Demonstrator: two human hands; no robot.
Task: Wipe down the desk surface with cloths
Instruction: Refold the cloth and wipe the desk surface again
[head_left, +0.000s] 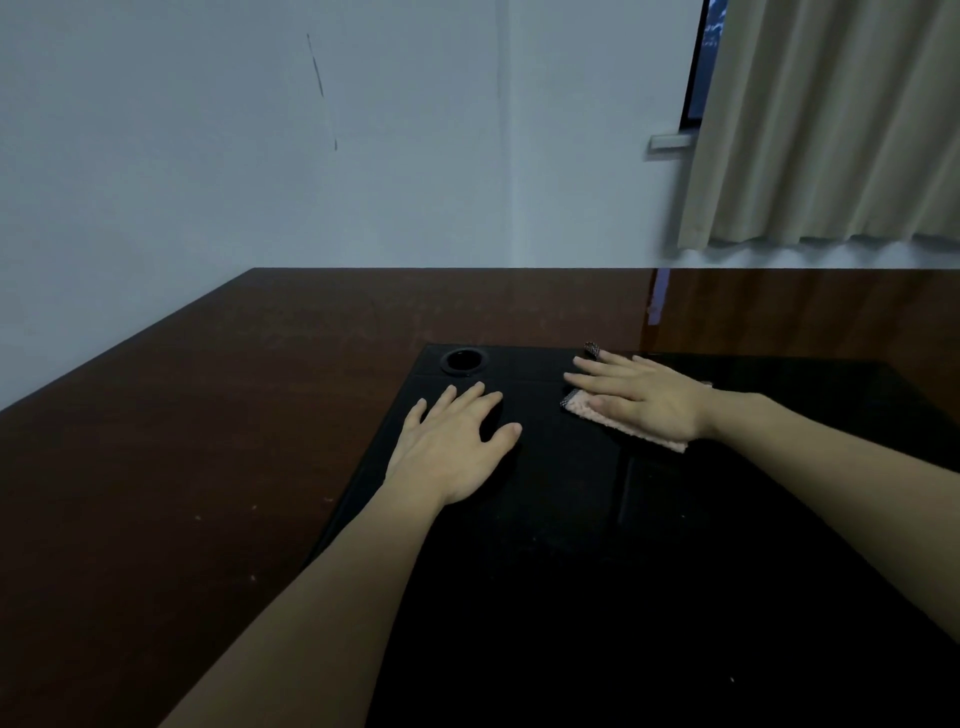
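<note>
Both of the person's bare forearms are reaching forward over a dark brown table (182, 441) whose near middle is taken up by a black inset panel (571, 519). The right hand (641, 397) is lying palm down on a pink cloth (587, 410), its fingers (592, 371) straight and slightly spread, pressing the cloth flat against the black panel rather than curling round it. The cloth is sitting near the far edge of the panel, right of centre; only its left corner and its near edge are showing from under the palm and wrist, and a small dark, patterned bit is peeking out just beyond the fingertips, though what it is cannot be told. The left hand (457, 441) is resting palm down on the bare panel, well apart from the cloth, with its fingers straight and fanned apart and nothing under or in them. Just beyond the left fingertips, a round black grommet hole (464, 360) is sitting in the far left corner of the panel. The far right of the table is shining with a glossy reflection. Behind the table a pale wall (260, 156) is rising, and at the upper right a beige curtain (831, 130) is hanging over a dark-framed window (701, 67).
</note>
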